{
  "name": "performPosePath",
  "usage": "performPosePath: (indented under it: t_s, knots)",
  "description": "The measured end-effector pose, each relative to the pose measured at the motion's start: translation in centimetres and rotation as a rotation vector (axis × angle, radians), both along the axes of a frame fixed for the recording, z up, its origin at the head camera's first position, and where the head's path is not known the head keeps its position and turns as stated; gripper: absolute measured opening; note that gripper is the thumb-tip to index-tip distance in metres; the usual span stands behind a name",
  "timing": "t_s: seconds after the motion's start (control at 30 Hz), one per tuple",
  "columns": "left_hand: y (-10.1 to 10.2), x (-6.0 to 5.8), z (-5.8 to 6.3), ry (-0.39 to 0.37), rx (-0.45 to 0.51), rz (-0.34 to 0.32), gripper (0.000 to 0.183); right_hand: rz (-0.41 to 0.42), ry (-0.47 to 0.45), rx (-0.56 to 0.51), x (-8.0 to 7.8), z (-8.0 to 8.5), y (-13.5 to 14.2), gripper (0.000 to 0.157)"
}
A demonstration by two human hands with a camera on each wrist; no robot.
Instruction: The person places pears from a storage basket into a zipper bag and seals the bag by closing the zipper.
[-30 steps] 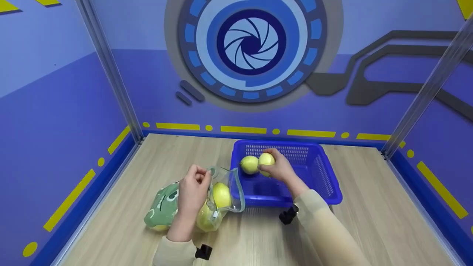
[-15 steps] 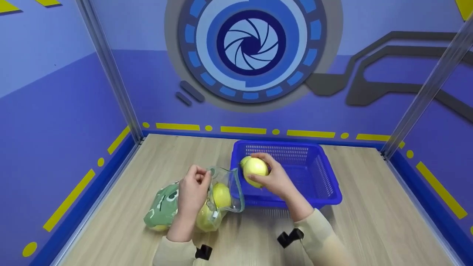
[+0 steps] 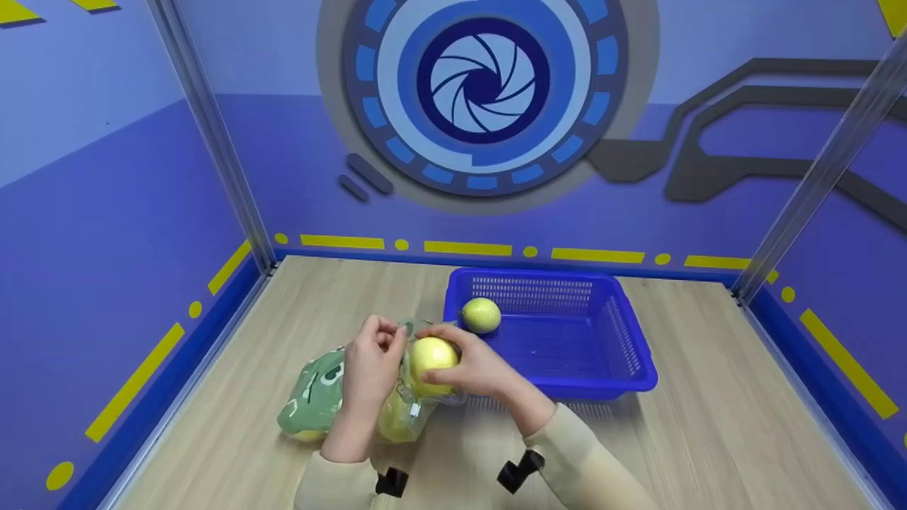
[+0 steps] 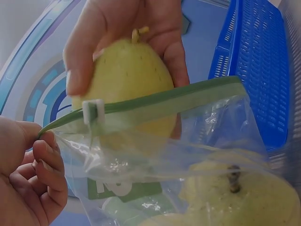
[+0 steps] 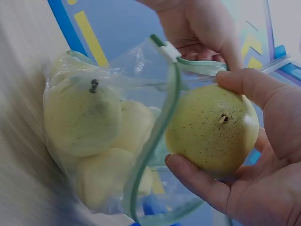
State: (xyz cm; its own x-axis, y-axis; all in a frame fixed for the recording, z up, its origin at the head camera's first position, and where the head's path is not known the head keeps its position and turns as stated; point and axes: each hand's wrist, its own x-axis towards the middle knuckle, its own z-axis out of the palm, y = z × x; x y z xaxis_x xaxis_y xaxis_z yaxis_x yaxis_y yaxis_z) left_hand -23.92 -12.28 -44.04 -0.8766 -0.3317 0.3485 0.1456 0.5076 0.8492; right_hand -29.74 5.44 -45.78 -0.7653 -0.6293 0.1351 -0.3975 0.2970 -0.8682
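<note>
My right hand [image 3: 482, 363] holds a yellow-green pear [image 3: 434, 360] between thumb and fingers, right at the mouth of a clear zip bag [image 3: 312, 397]. In the left wrist view the pear's lower part shows through the plastic, behind the green zip strip [image 4: 197, 95]. My left hand [image 3: 370, 375] pinches the edge of the bag's opening, close to the white slider [image 5: 170, 52]. Several pears [image 5: 82, 117] lie inside the bag, whose printed green side faces up in the head view. A single pear [image 3: 481, 315] rests in the blue basket [image 3: 588, 388].
The perforated basket stands at the back of the wooden table [image 3: 708, 397], just right of the bag. Blue printed walls [image 3: 283, 163] enclose the table at the back and both sides, with metal posts [image 3: 220, 149] at the corners.
My right hand has carried the pear out of the basket, leftward and toward me, to the bag's mouth. The left hand keeps its hold on the bag's edge and has not moved.
</note>
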Motion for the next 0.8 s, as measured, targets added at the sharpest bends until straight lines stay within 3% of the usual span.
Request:
performPosePath:
  t_s: [0.2, 0.33, 0.43, 0.67, 0.8]
  knots:
    - [-0.1, 0.1, 0.0, 0.013, -0.016, 0.004, 0.009, 0.027, 0.007, -0.011, 0.2, -0.7, -2.1, 0.070]
    - [-0.2, 0.1, 0.0, 0.027, -0.019, 0.006, 0.008, 0.190, -0.066, -0.043, 0.7, -1.2, -2.4, 0.082]
    - [-0.2, 0.1, 0.0, 0.030, -0.015, 0.006, 0.008, 0.273, -0.096, -0.019, 0.8, -1.3, -2.2, 0.080]
    - [-0.3, 0.0, -0.1, 0.013, -0.002, 0.005, 0.008, 0.186, 0.028, 0.164, 0.8, -1.0, -1.2, 0.075]
    - [-0.3, 0.0, -0.2, 0.022, 0.000, 0.010, 0.008, 0.157, 0.054, 0.171, 0.7, -0.8, -0.8, 0.073]
